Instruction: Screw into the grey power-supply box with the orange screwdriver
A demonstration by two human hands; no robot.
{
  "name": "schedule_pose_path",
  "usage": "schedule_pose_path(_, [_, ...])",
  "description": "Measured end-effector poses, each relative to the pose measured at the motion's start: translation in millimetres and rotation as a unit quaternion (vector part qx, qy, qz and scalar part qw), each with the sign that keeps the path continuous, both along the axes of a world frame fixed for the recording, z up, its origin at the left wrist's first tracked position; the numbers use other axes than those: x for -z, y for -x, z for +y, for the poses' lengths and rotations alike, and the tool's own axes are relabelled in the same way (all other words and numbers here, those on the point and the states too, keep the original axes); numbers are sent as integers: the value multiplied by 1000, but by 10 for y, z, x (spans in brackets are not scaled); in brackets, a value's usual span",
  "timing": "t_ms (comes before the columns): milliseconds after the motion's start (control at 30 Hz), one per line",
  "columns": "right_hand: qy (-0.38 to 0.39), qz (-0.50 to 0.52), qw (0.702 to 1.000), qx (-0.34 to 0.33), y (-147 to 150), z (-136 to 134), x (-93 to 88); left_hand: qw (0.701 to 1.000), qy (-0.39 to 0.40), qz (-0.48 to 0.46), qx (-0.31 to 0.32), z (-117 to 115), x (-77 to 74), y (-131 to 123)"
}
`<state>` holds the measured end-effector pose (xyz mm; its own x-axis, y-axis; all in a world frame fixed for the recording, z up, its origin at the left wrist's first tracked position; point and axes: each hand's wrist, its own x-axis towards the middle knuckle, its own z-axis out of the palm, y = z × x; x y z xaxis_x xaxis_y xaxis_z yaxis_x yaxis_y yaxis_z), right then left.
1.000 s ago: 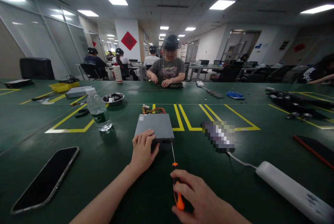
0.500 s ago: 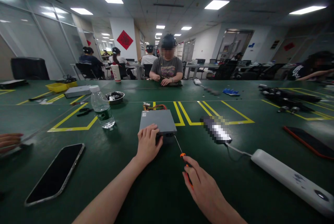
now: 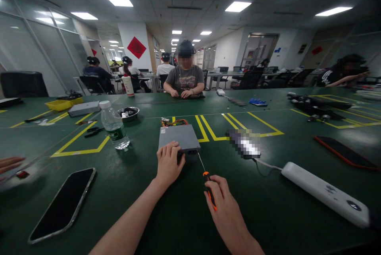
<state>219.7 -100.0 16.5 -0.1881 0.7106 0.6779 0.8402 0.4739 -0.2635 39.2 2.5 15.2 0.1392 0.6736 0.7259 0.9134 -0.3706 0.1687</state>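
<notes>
A grey metal computer power supply [image 3: 182, 135] lies flat on the green table, its bundle of coloured wires [image 3: 175, 122] at the far side. My left hand [image 3: 169, 162] grips its near left part, fingers over the top and thumb against the front face. In my right hand [image 3: 225, 203] is a screwdriver with an orange and black handle [image 3: 212, 196]. Its thin shaft points up and left, and the tip meets the near right corner of the power supply. Whether the tip sits in a screw I cannot tell.
Left of the power supply stand a water bottle [image 3: 116, 130] and a metal bowl [image 3: 129, 114] of small dark parts. A phone [image 3: 64, 203] lies near left, a white power strip [image 3: 324, 193] at right. Another person's hand [image 3: 11, 165] shows at the left edge; a person [image 3: 185, 77] sits opposite.
My right hand's fingers have closed further round the screwdriver handle, and the hand has turned a little. The left hand and power supply stay together. The whole view has shifted slightly.
</notes>
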Motion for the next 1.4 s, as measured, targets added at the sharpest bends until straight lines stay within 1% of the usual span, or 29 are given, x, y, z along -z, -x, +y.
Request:
schedule_pose_path(67, [-14, -9, 1000, 3, -41, 17, 1, 1000, 3, 3, 0, 6, 5, 4])
schedule_pose_path(133, [-16, -5, 1000, 22, -74, 27, 5, 1000, 2, 3, -3, 11, 11, 5])
schedule_pose_path(233, [11, 5, 999, 44, -88, 30, 22, 1000, -3, 5, -6, 14, 17, 2])
schedule_pose_path(433, [49, -6, 999, 22, -31, 27, 27, 1000, -6, 22, -6, -3, 8, 9])
schedule_pose_path(633, [78, -11, 997, -1, -77, 16, 10, 998, 19, 57, 3, -109, -70, -28])
schedule_pose_path(733, [95, 9, 995, 1, -109, 8, 20, 999, 10, 32, -8, -156, -74, -108])
schedule_pose_path(833, [122, 36, 992, 6, -103, 3, 34, 999, -6, -22, -42, -160, -53, -183])
schedule_pose_path(1000, [165, 86, 982, 2, -84, 39, 22, 999, -17, -36, -32, -143, -45, -194])
schedule_pose_path(1100, [194, 133, 972, -2, -111, 98, -5, 998, -20, -31, -43, -142, -46, -173])
schedule_pose_path(1167, [218, 175, 960, -13, -137, 141, -18, 999, -20, -21, -39, -137, -38, -164])
schedule_pose_path(1267, [264, 242, 933, -42, -168, 189, -5, 999, -24, -20, -40, -121, -16, -160])
schedule_pose_path(1400, [315, 322, 891, -64, -168, 226, 74, 998, -35, -30, -44, -97, 10, -163])
